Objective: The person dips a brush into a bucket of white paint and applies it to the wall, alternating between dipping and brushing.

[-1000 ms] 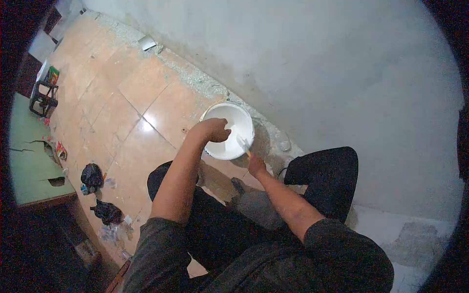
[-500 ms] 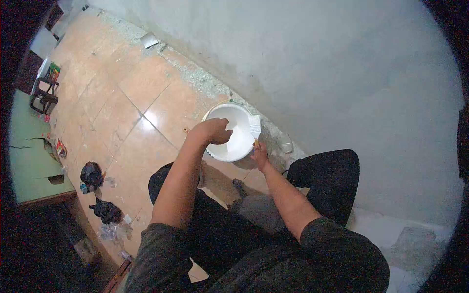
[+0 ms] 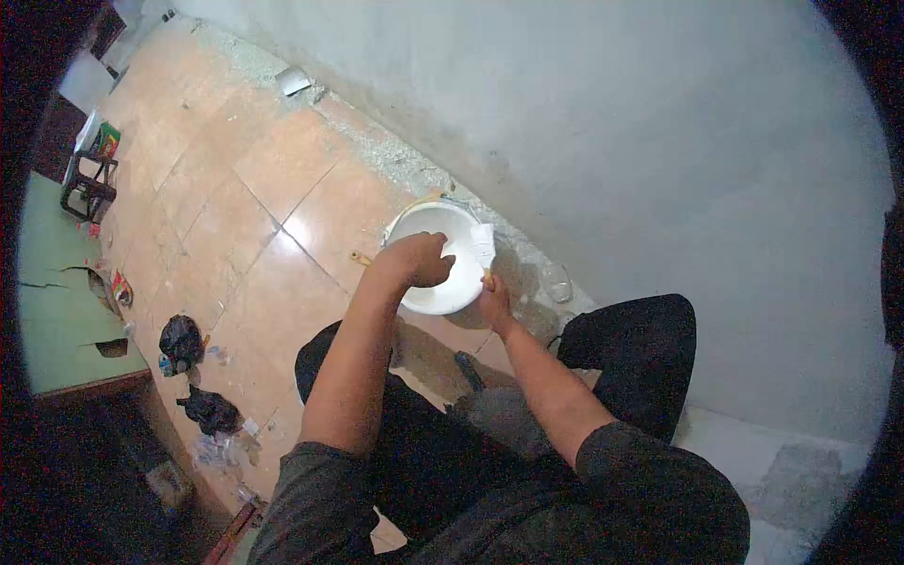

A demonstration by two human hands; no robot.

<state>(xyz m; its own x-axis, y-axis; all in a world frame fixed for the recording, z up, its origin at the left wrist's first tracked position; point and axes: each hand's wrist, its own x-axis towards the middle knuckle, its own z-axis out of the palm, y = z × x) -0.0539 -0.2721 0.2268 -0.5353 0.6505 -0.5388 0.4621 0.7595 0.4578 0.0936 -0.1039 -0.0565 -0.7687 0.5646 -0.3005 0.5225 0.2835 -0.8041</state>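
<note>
Bucket: a white bucket (image 3: 411, 215) stands on the tiled floor (image 3: 282, 169), close against the foot of the grey wall (image 3: 659, 141); its inside is white.
Brush: a flat brush (image 3: 483, 247) lies against the bucket's right rim, bristles white and pointing away from the person.
Right hand: the right hand (image 3: 493, 303) is just outside the rim, fingers closed around the brush handle.
Left hand: the left hand (image 3: 419, 259) sits on the near rim, fingers curled together over the edge.
Change: a second ago the brush was lower inside the bucket and showed only as a thin edge; now its broad face is up at the rim. The left hand has kept its grip.
Nearby: a clear jar (image 3: 557, 281) stands by the wall, right of the bucket.
Further off: two black bags (image 3: 179, 339) lie on the tiles to the left, near a green surface (image 3: 56, 320).
</note>
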